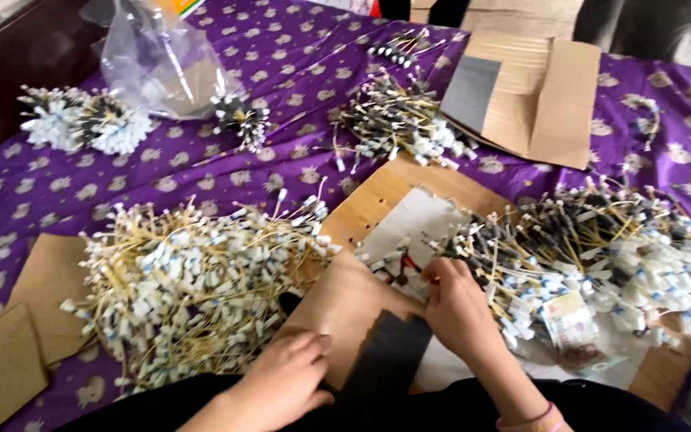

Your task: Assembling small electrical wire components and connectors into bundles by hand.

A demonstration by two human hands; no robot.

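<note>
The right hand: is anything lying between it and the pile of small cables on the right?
Nothing visible does. The right hand already rests at the near edge of the cable pile, its fingers touching small pieces on the white card. The left hand lies apart, on the cardboard.

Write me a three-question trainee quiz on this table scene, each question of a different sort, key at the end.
1. True or false: the right hand reaches into the pile of yellow cables on the right side of the table.
2. Multiple choice: the left hand rests on A) the clear plastic bag, B) brown cardboard, C) a banknote.
3. Fill in: the table is covered by a ______ patterned cloth.

Key: 1 true. 2 B; the hand lies on the cardboard sheet beside the big left pile of white-tipped cables. 3 purple.
</note>
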